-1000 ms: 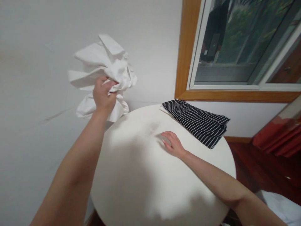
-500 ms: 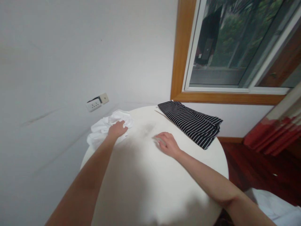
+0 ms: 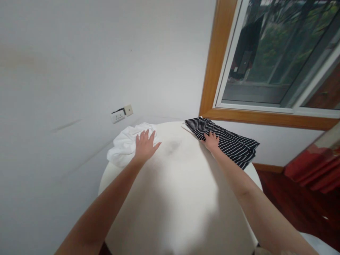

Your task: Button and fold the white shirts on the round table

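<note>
A crumpled white cloth lies at the far left of the round white table. My left hand is over the right side of that cloth, open, with its fingers spread. At the far right lies a folded black garment with white stripes. My right hand rests at the garment's left edge, fingers spread and open. Whether the fingers press on either cloth is hard to tell.
A white wall with a socket and a switch plate rises behind the table. To the right are a wood-framed window, a red and cream curtain and a dark red floor. Something white shows at the lower right.
My left hand has let go of the white cloth and spread its fingers. My right hand has moved right and away from me, from the bare tabletop to the striped garment.
</note>
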{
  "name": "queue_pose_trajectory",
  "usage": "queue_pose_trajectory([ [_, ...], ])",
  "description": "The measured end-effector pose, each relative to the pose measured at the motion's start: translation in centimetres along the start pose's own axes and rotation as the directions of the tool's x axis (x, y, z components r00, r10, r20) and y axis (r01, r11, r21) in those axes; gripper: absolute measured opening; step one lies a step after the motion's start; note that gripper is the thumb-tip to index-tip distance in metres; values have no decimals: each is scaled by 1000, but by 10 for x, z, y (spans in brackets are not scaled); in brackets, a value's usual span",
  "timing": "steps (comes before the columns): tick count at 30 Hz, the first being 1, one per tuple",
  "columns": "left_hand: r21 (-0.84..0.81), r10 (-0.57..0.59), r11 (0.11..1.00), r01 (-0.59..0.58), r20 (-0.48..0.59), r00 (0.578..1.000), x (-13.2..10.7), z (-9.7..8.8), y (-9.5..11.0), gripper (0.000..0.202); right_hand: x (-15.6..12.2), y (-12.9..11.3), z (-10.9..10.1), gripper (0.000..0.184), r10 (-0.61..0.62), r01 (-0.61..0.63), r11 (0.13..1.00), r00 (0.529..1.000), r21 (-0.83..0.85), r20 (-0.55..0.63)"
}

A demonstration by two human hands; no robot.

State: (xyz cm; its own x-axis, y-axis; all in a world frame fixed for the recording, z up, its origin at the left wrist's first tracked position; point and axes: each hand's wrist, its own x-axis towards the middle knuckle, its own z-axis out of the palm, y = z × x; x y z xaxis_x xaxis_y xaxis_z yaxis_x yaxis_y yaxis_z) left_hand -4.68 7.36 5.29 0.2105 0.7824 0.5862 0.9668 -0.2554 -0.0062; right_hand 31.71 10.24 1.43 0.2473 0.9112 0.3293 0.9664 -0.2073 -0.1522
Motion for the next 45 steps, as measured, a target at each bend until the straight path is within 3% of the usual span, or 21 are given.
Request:
queue_pose_trajectory([
  [3, -105, 152, 981, -161, -80, 985, -27, -2, 20, 49, 4, 4, 5, 27, 13, -3, 994, 996, 106, -88],
  [8, -310, 227, 912, -270, -166, 960, -60, 10, 35, 34, 12, 7, -18, 33, 34, 42, 956, 968, 291, -249],
  [11, -395, 123, 895, -206, -225, 967, -60, 14, 28, 31, -7, -4, -41, 35, -112, 213, 893, 958, 396, -265],
  [14, -472, 8, 871, -138, -268, 963, -55, 11, 21, 31, -61, -25, -63, 41, -379, 404, 715, 910, 570, -169],
  [15, -491, -7, 861, -135, -277, 961, -55, 8, 21, 31, -84, -32, -69, 43, -481, 434, 656, 871, 617, -101],
  [16, -506, -17, 852, -134, -282, 959, -55, 5, 21, 31, -107, -38, -75, 44, -596, 463, 592, 802, 659, -28],
  [17, -519, -21, 844, -135, -283, 959, -55, 3, 22, 32, -129, -43, -81, 44, -720, 496, 527, 692, 690, 54],
  [18, -529, -16, 837, -138, -276, 961, -56, 0, 23, 32, -149, -47, -86, 43, -825, 535, 465, 551, 705, 126],
  [19, -538, 0, 830, -144, -259, 966, -57, -2, 25, 32, -166, -49, -90, 42, -873, 552, 437, 451, 710, 186],
  [20, -545, 33, 823, -159, -234, 972, -57, -3, 26, 32, -181, -50, -92, 42, -886, 560, 437, 403, 704, 230],
  [21, -547, 85, 817, -183, -200, 976, -58, -2, 27, 32, -193, -50, -93, 43, -882, 570, 456, 391, 684, 262],
  [22, -546, 146, 811, -213, -163, 976, -58, 0, 27, 32, -201, -50, -91, 46, -860, 578, 497, 425, 648, 280],
  [25, -509, 302, 812, -284, -50, 952, -62, 14, 24, 34, -214, -47, -76, 61, -739, 578, 658, 619, 483, 266],
  [26, -487, 328, 824, -291, -10, 945, -64, 21, 22, 37, -215, -45, -70, 63, -707, 575, 692, 662, 435, 249],
  [28, -436, 344, 855, -282, 70, 936, -68, 32, 19, 41, -211, -42, -58, 63, -697, 592, 705, 682, 392, 222],
  [32, -335, 308, 910, -242, 159, 938, -74, 44, 18, 43, -186, -34, -47, 61, -780, 652, 609, 593, 452, 197],
  [36, -256, 190, 955, -150, 139, 972, -77, 40, 28, 44, -147, -31, -43, 54, -823, 630, 534, 539, 564, 178],
  [38, -225, 141, 968, -110, 125, 982, -76, 36, 34, 44, -127, -30, -40, 42, -792, 538, 543, 583, 645, 180],
  [41, -186, 129, 977, -107, 113, 985, -73, 26, 40, 41, -105, -28, -33, 39, -651, 341, 587, 738, 735, 177],
  [43, -169, 148, 977, -128, 112, 983, -70, 19, 41, 41, -97, -23, -29, 40, -531, 327, 634, 843, 701, 87],
  [45, -155, 156, 979, -136, 129, 979, -69, 13, 41, 42, -94, -16, -25, 37, -467, 404, 721, 884, 563, -36],
])
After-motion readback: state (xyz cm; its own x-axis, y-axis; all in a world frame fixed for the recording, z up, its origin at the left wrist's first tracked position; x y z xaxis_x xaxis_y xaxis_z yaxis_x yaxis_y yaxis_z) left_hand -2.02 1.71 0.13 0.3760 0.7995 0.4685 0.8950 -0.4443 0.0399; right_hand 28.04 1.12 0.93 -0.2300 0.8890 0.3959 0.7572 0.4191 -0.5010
